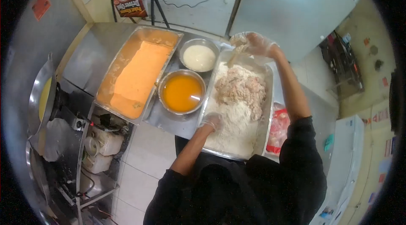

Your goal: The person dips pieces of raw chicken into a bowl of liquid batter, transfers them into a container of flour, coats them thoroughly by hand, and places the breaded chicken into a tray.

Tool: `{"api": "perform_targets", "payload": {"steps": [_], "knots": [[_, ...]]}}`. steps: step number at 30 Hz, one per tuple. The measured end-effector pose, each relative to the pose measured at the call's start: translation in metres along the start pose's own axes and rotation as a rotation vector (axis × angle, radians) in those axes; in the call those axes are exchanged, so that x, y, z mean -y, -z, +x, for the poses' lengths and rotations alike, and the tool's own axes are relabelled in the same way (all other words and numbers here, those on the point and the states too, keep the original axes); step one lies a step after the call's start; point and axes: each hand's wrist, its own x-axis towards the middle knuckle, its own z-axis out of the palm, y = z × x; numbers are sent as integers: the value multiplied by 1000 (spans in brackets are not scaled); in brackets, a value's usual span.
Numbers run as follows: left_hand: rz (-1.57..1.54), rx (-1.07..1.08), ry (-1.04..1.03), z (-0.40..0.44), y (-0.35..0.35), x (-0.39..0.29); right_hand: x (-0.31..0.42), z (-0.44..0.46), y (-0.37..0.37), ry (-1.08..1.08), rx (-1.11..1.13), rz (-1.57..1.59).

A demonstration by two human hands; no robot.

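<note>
A long metal tray (263, 134) in front of me holds white flour (230, 128) with a lumpy, pinkish, coated heap (243, 86) on it. My left hand (213, 121), in a clear glove, is at the tray's left wall beside the flour; its fingertips are hard to make out. Above the tray's far right corner, my gloved right hand (257, 44) is closed on what looks like a tilted bowl (239, 39). A pale, lumpy strip hangs from that bowl toward the tray. The bowl's exact shape is unclear behind the glove.
Left of the tray stand a bowl of orange liquid (182, 93), a bowl of pale batter (198, 58) and a deep pan of orange mixture (139, 79). A red-and-clear plastic bag (279, 125) lies to the right. A large wok (44, 100) stands far left.
</note>
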Motion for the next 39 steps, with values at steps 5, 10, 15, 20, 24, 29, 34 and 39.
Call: {"api": "perform_targets", "payload": {"steps": [5, 10, 15, 20, 24, 29, 34, 39], "knots": [[-147, 77, 112, -20, 46, -21, -28, -92, -5, -63, 135, 56], [-220, 2, 54, -25, 84, -46, -70, -166, -34, -201, 117, 225], [-326, -157, 117, -25, 101, -61, -47, -198, -58, -23, 14, 694], [-68, -24, 98, -29, 102, -57, -23, -230, -149, -199, 492, 184], [143, 341, 9, -13, 66, -48, 2, -221, -244, -359, 401, -40], [254, 558, -174, 19, 42, -22, 18, -209, -281, -402, 109, -109], [265, 665, -191, -10, 76, -30, -36, -237, -288, -77, 570, 20], [189, 863, -13, -45, 99, -63, -23, -260, -265, -110, 786, 67]]}}
